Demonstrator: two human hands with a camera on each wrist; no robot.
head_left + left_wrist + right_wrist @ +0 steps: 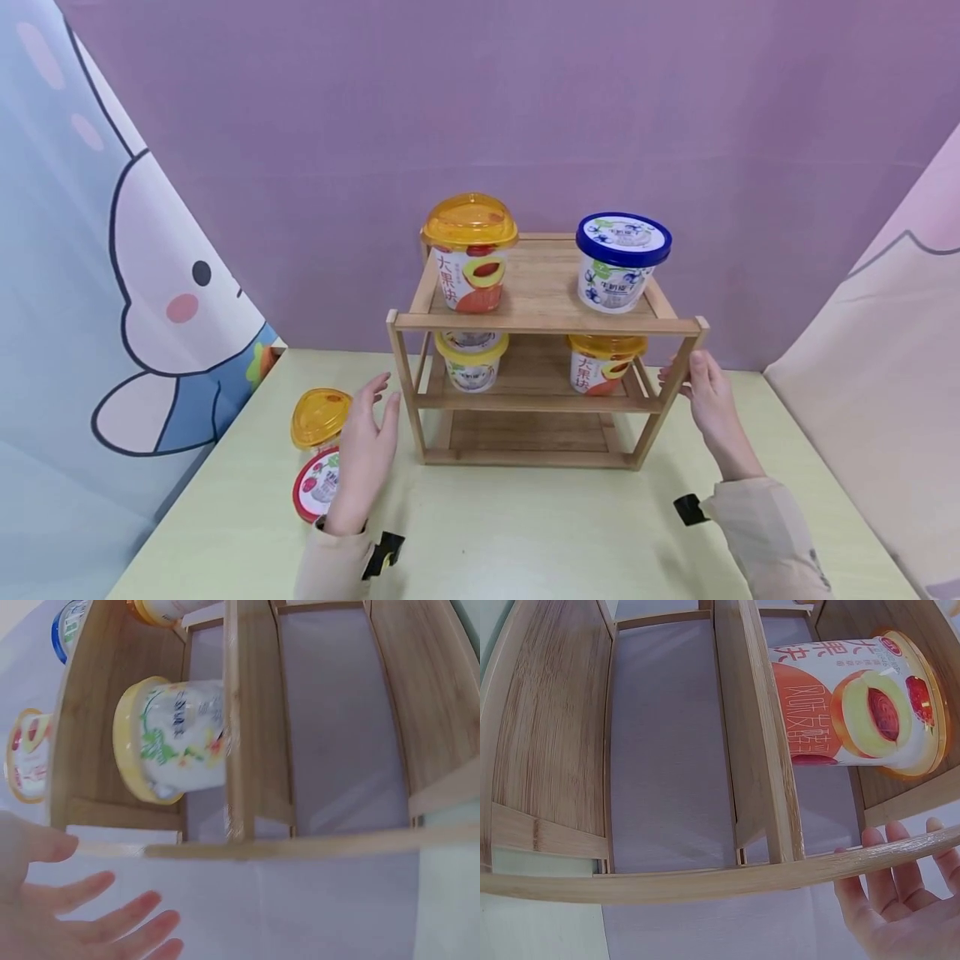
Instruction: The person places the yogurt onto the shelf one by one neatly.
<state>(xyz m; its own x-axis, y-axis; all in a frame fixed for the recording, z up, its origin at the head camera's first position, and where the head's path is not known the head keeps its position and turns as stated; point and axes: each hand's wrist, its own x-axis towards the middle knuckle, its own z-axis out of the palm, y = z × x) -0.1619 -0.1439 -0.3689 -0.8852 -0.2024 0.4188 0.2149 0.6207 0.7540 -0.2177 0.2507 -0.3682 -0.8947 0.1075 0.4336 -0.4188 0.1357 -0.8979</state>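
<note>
A three-tier wooden shelf rack (540, 321) stands on the table. My right hand (708, 396) is at its right front post, fingers (900, 877) passing behind the post with the tips showing past it. Left of the rack, my left hand (367, 450) is held with fingers spread, beside the left post and holding nothing. On the top tier sit a tall yogurt cup with an orange dome lid (472, 258) and a blue-lidded tub (621, 262). The middle tier carries a yellow-rimmed tub (180, 739) at left and another orange-lidded yogurt cup (847, 705) at right.
On the table at left, partly behind my left hand and forearm, are an orange-lidded cup (318, 417) and a red-lidded tub (315, 483). A purple cloth backdrop (525, 108) hangs behind the rack, and a cartoon-printed cloth (172, 250) is on the left.
</note>
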